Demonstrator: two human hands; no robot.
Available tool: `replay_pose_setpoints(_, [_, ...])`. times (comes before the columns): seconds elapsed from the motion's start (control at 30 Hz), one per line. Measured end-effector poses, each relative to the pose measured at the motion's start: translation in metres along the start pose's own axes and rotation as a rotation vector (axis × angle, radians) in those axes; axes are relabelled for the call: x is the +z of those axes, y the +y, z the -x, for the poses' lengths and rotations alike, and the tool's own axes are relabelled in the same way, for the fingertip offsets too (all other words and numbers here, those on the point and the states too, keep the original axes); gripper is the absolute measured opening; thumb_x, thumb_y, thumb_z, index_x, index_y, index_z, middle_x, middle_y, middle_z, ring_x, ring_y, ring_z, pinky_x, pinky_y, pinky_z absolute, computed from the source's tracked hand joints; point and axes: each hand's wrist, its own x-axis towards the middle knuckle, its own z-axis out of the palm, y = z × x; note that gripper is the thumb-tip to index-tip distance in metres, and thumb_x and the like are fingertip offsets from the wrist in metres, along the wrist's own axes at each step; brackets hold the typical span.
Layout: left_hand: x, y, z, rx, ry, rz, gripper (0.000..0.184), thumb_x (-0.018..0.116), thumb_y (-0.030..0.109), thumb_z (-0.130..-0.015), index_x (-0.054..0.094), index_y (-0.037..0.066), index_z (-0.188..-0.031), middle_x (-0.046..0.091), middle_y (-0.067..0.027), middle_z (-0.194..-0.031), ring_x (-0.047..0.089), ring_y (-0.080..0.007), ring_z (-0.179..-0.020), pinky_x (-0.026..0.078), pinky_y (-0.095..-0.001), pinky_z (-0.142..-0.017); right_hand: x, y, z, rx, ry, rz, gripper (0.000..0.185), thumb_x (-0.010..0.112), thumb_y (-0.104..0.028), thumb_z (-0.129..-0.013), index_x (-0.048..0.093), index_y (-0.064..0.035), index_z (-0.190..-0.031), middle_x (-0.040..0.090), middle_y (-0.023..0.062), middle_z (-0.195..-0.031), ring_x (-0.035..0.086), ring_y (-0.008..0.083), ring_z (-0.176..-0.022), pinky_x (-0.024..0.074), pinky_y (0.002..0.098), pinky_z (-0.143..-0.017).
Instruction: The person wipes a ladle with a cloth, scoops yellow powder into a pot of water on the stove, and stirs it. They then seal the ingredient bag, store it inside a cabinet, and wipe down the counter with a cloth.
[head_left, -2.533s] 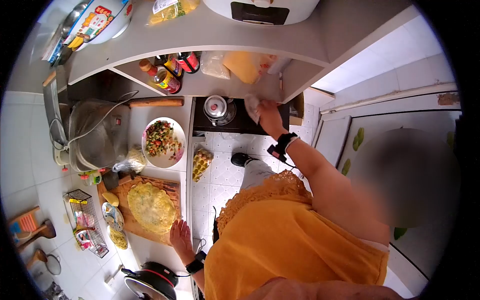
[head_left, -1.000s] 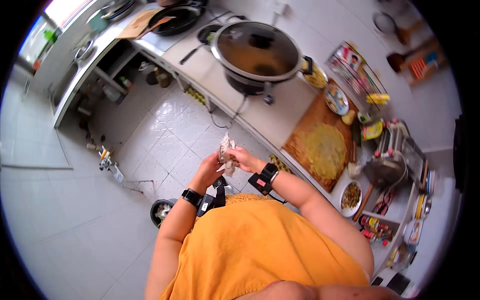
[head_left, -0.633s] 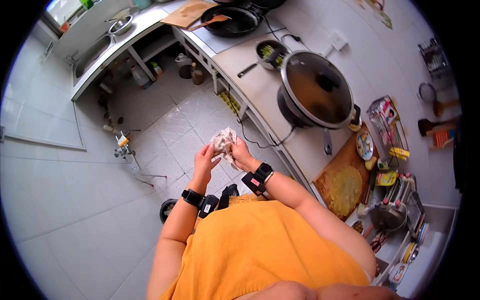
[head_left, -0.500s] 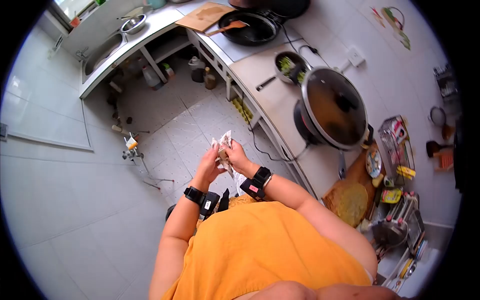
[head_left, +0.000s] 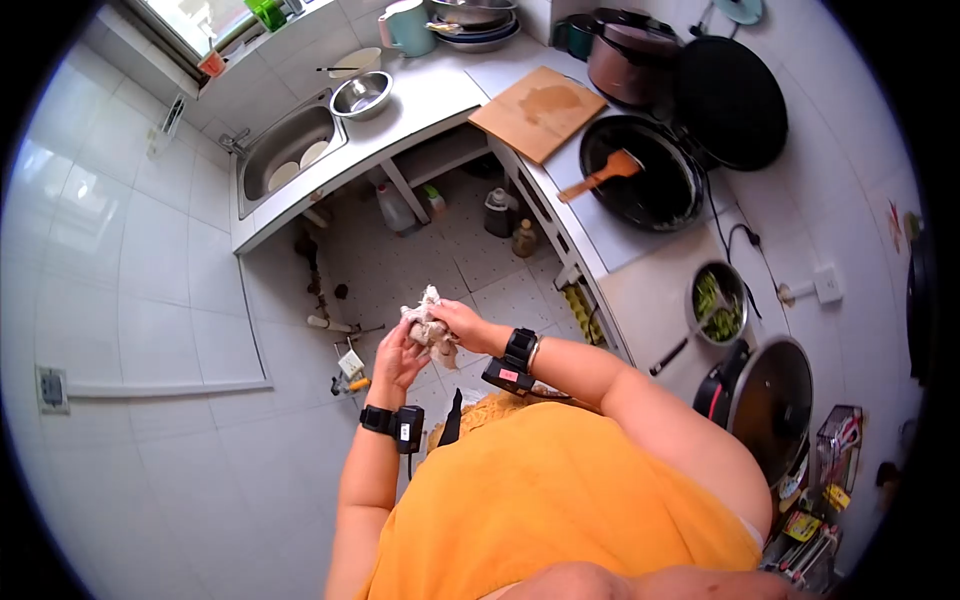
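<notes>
A crumpled whitish cloth is bunched between my two hands in front of my body, above the floor. My right hand is closed on its right side. My left hand holds the left side, with the fingertips partly covered by the folds. Both wrists wear black straps with small boxes. Beyond the hands are the low shelf and the tiled floor.
A sink and metal bowl are at the back left. Along the counter are a cutting board, an open black pan with an orange spatula, a pot of greens and a lidded pan. Bottles stand underneath.
The view has swung toward the sink and back counter, so the stove side has slid right. Both hands still hold the cloth, which is now bunched differently.
</notes>
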Motion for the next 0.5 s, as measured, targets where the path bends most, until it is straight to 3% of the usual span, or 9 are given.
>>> replay_pose_setpoints(0.17, [-0.021, 0.101, -0.054, 0.225, 0.105, -0.115, 0.022, 0.053, 0.015, -0.088, 0.055, 0.002, -0.106, 0.061, -0.0099, -0.097, 0.061, -0.0218, -0.088, 0.053, -0.0368, -0.076, 0.032, -0.06, -0.114, 0.202, -0.06, -0.128, 0.022, 0.04, -0.023, -0.093, 0.053, -0.0055, -0.099, 0.06, 0.0053, -0.09, 0.058, 0.019, -0.082, 0.0475, 0.0363, -0.074])
replay_pose_setpoints(0.3, [-0.052, 0.227, -0.125, 0.313, 0.059, -0.12, 0.02, 0.051, 0.018, -0.09, 0.055, 0.002, -0.102, 0.062, -0.0094, -0.095, 0.062, -0.0208, -0.084, 0.054, -0.0349, -0.073, 0.063, -0.107, -0.236, 0.242, -0.262, -0.262, 0.04, 0.032, -0.034, -0.094, 0.058, -0.0045, -0.102, 0.061, 0.0106, -0.105, 0.059, 0.0217, -0.094, 0.0478, 0.0367, -0.083])
replay_pose_setpoints(0.47, [-0.031, 0.441, -0.179, 0.533, -0.031, -0.193, 0.023, 0.053, 0.021, -0.09, 0.056, 0.003, -0.103, 0.062, -0.0106, -0.097, 0.063, -0.022, -0.085, 0.055, -0.0335, -0.068, 0.135, -0.21, -0.37, 0.023, -0.355, -0.21, 0.034, 0.037, -0.027, -0.096, 0.039, -0.011, -0.126, 0.054, 0.0048, -0.108, 0.057, 0.0141, -0.091, 0.0495, 0.0279, -0.075])
replay_pose_setpoints(0.5, [-0.03, 0.477, -0.191, 0.584, -0.086, -0.202, 0.025, 0.053, 0.022, -0.089, 0.055, 0.003, -0.106, 0.062, -0.0108, -0.099, 0.062, -0.0223, -0.088, 0.054, -0.0349, -0.071, 0.139, -0.216, -0.406, -0.123, -0.42, -0.102, 0.04, 0.038, -0.03, -0.095, 0.036, -0.0119, -0.131, 0.05, 0.0054, -0.117, 0.053, 0.0143, -0.1, 0.0479, 0.0318, -0.081])
